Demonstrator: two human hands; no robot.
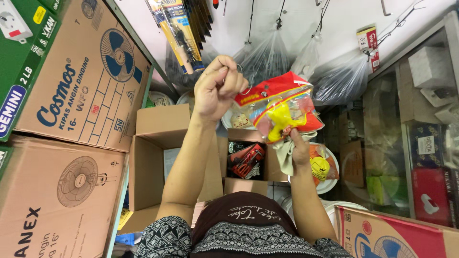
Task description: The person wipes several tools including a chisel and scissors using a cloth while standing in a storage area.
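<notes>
Red-topped clear packet (282,107) with a yellow toy inside hangs between my hands, above an open carton (158,157). My left hand (217,88) has its fingers pinched on the wire hook at its top; my right hand (300,148) pinches its lower edge and a grey cloth (285,155). Two fan boxes (81,76) are stacked left, three clear bags (334,79) hang above.

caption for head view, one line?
Left hand pinches a wire hook while right hand holds a red-topped toy packet and a cloth.
</notes>
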